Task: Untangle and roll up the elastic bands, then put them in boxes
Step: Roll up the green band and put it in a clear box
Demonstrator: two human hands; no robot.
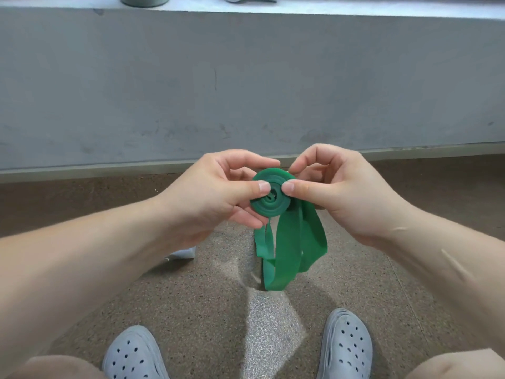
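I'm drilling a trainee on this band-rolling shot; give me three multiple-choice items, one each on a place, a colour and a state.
1. Where does the loose tail hang?
A. below the coil
B. over the ledge
C. on a shoe

2. What colour is the elastic band?
A. red
B. green
C. yellow

3. How far is the band rolled?
A. fully
B. not at all
C. partly

Answers:
1 A: the tail drops from the coil toward the floor.
2 B: it is green throughout.
3 C: the left hand and right hand pinch a coil with the tail still unrolled.
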